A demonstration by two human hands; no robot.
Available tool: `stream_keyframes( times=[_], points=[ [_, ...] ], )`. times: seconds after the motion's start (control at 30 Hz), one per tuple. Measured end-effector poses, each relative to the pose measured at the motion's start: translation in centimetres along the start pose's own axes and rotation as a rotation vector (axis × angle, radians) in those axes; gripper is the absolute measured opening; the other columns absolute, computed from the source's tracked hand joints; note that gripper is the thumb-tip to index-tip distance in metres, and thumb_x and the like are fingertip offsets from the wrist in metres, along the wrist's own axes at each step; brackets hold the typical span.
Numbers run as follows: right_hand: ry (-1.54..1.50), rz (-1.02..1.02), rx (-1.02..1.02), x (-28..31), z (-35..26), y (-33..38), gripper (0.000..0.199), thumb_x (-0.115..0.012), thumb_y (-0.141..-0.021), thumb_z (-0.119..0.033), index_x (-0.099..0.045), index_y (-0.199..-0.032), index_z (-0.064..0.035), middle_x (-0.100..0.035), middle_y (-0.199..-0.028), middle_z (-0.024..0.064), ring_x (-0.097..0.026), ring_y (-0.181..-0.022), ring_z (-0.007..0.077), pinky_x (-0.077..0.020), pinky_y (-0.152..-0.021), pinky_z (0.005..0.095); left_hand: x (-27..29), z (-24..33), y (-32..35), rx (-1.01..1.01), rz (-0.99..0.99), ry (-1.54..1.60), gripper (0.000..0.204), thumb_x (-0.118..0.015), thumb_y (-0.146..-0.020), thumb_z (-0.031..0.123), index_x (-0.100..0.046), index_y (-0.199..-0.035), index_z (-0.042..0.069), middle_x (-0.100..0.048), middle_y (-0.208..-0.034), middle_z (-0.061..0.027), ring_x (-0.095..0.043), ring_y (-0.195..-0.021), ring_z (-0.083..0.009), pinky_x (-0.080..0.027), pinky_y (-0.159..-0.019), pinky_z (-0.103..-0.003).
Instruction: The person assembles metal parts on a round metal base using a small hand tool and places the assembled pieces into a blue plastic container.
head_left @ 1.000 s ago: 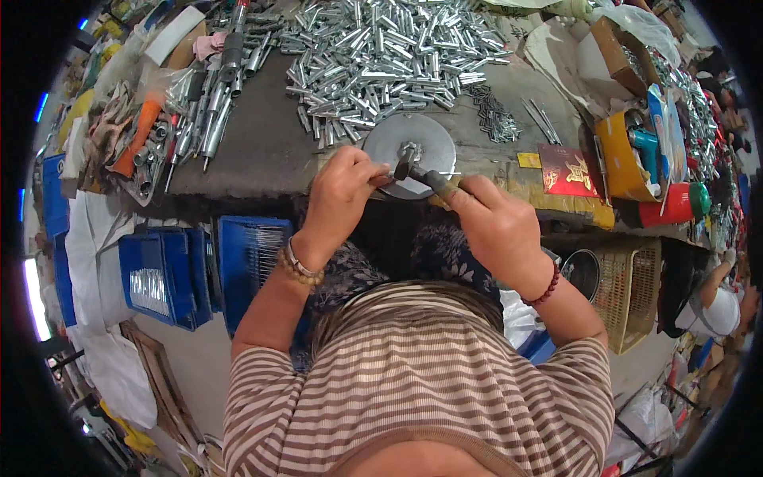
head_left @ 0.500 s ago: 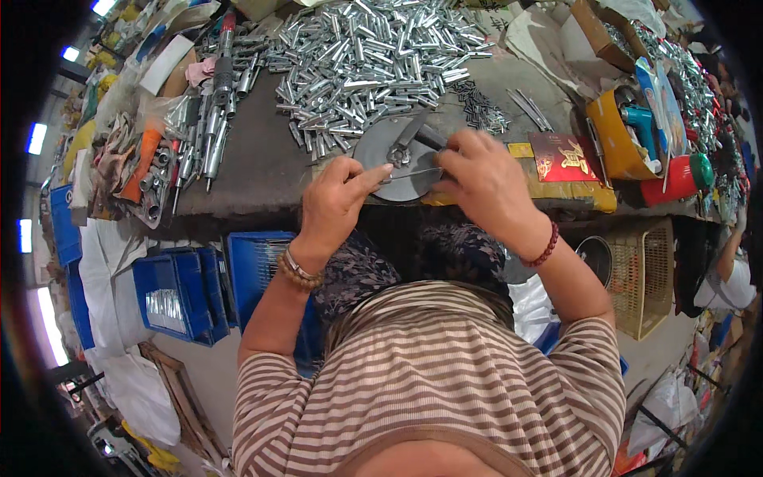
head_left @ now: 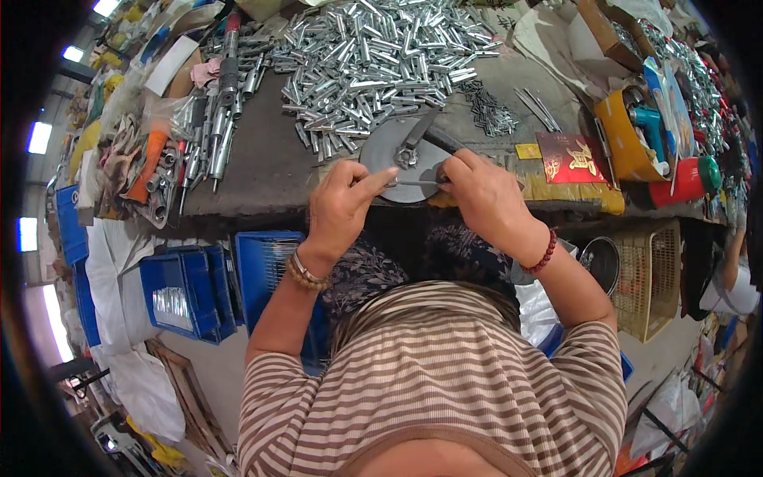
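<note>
Over the front of a round grey metal disc point(head_left: 380, 149), a thin metal rod point(head_left: 415, 183) spans the gap between my hands. My left hand point(head_left: 338, 203) is closed, thumb and forefinger pinching the rod's left end, where a small silvery piece shows at the fingertips. The right end is in the closed fingers of my right hand point(head_left: 489, 195), which partly hide it. A hammer point(head_left: 421, 129) lies on the disc, its dark handle running toward my right hand. Small metal parts point(head_left: 407, 157) rest in the disc's middle, too small to tell apart.
Beyond the disc lies a big heap of silvery metal tubes point(head_left: 373, 67), with small dark screws point(head_left: 489, 111) beside it. Sockets and rod tools point(head_left: 218, 131) crowd the left. On the right are a red card point(head_left: 571, 157) and a yellow container point(head_left: 620, 135). Blue bins point(head_left: 179, 294) stand below the table.
The whole view has shifted slightly. My right hand's fingers have lowered and closed more around the rod's right end, and the rod now lies more level. My left hand keeps its pinch.
</note>
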State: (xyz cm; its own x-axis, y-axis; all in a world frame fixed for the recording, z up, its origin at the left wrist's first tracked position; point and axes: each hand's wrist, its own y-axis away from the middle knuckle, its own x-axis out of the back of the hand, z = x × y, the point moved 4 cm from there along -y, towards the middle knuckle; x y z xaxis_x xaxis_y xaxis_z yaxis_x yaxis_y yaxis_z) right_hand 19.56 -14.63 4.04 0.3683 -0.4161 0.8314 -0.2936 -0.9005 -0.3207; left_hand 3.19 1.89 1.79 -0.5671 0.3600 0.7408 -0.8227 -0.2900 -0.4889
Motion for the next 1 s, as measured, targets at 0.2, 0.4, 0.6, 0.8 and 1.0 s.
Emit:
stream_keyframes(
  times=[0.2, 0.4, 0.6, 0.8, 1.0],
  points=[
    [0.009, 0.009, 0.055, 0.1, -0.2, -0.2, 0.022, -0.075, -0.085, -0.007, -0.062, -0.103, -0.0064, -0.062, -0.099, 0.0104, -0.067, -0.096, 0.0346, -0.0554, -0.078, 0.0463, 0.0, 0.3, 0.2, 0.018, 0.03, -0.012, 0.042, -0.081, -0.084, 0.0, -0.082, -0.122, 0.019, -0.059, -0.091, -0.0046, -0.059, -0.079, -0.022, -0.051, -0.069, -0.035],
    [0.114, -0.017, 0.137, 0.1, -0.1, -0.4, 0.028, -0.075, -0.082, -0.007, -0.068, -0.109, -0.0086, -0.063, -0.1, 0.0081, -0.065, -0.102, 0.03, -0.0557, -0.081, 0.0434, 0.1, 0.6, 0.5, -0.011, 0.067, -0.061, 0.043, -0.08, -0.083, -0.002, -0.083, -0.12, 0.02, -0.06, -0.092, -0.0044, -0.059, -0.082, -0.0231, -0.05, -0.071, -0.036],
    [0.281, 0.109, -0.069, 0.5, 1.6, -0.2, 0.035, -0.073, -0.083, -0.004, -0.07, -0.117, -0.0106, -0.064, -0.105, 0.0114, -0.064, -0.105, 0.0328, -0.0551, -0.085, 0.0444, 0.0, 0.6, 0.7, 0.0, 0.078, -0.031, 0.041, -0.08, -0.084, -0.002, -0.082, -0.12, 0.018, -0.06, -0.094, -0.0055, -0.06, -0.082, -0.0246, -0.051, -0.071, -0.037],
    [-0.087, 0.22, -0.084, 2.2, -0.4, 1.1, 0.038, -0.068, -0.085, 0.001, -0.07, -0.122, -0.0078, -0.066, -0.106, 0.0119, -0.068, -0.094, 0.0347, -0.0551, -0.074, 0.0451, 0.4, -0.6, 0.7, 0.206, 0.04, 0.28, 0.023, -0.077, -0.088, -0.003, -0.079, -0.11, 0.004, -0.062, -0.096, -0.009, -0.064, -0.086, -0.0245, -0.053, -0.074, -0.036],
    [-0.022, 0.316, 0.113, 2.8, -3.3, 2.0, 0.038, -0.067, -0.086, 0.001, -0.073, -0.121, -0.0122, -0.067, -0.098, 0.006, -0.07, -0.076, 0.0295, -0.0537, -0.062, 0.042, 0.2, -0.9, 0.6, 0.193, 0.01, 0.3, 0.017, -0.077, -0.089, -0.002, -0.077, -0.105, 0.001, -0.063, -0.096, -0.0094, -0.066, -0.087, -0.0249, -0.054, -0.076, -0.036]
  ],
)
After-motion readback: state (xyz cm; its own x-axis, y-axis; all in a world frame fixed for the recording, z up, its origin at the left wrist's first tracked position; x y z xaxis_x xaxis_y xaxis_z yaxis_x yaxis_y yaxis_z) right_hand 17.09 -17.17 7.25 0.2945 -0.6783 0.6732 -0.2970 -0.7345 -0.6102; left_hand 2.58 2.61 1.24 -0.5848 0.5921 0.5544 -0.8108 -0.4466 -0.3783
